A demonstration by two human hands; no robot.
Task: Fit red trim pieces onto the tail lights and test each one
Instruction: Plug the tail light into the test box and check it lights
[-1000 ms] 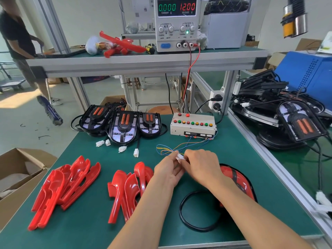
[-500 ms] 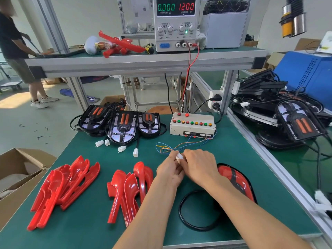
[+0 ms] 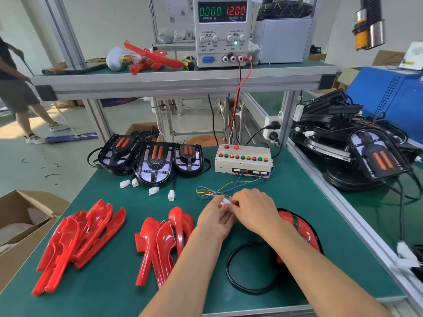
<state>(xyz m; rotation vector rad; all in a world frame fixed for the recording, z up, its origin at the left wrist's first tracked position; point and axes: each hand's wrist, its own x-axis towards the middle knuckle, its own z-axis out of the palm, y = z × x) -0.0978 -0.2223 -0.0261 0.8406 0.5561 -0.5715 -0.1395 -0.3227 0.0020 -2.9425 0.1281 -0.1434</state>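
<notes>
My left hand (image 3: 214,219) and my right hand (image 3: 254,208) meet at mid-table and pinch a white connector (image 3: 225,201) between them. Thin coloured wires (image 3: 217,191) run from it to the test box (image 3: 243,160) with its row of coloured buttons. A tail light with red trim (image 3: 297,229) lies under my right forearm, its black cable (image 3: 242,268) looped beside it. Two piles of red trim pieces (image 3: 75,241) (image 3: 164,236) lie at the left. Three untrimmed tail lights (image 3: 155,161) stand at the back, white plugs in front.
A power supply (image 3: 222,30) on the upper shelf reads 0.000 A and 12.00 V. More tail lights (image 3: 370,156) are heaped on the right bench. An open cardboard box (image 3: 20,225) sits at the left edge. A person (image 3: 16,92) sweeps the floor far left.
My hands stay together on the connector with only slight shifts. The person at the far left has moved further left with the broom.
</notes>
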